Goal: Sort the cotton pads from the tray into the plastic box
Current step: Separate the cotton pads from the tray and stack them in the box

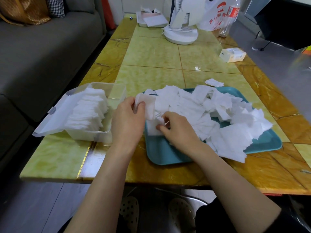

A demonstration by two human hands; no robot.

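Observation:
A teal tray (161,153) lies on the table, heaped with several loose white cotton pads (223,115). To its left stands a clear plastic box (101,134) with its lid (55,115) folded open, holding an upright row of stacked pads (89,110). My left hand (127,120) pinches a small bunch of pads (148,105) above the tray's left edge. Beside it, my right hand (176,130) has its fingers curled round a pad (153,130) lying at the tray's near left part.
One stray pad (214,82) lies on the table behind the tray. Farther back stand a white fan base (180,35), a white tray with papers (151,20), a plastic bag (218,14) and a small white box (233,54). A grey sofa (42,52) runs along the left.

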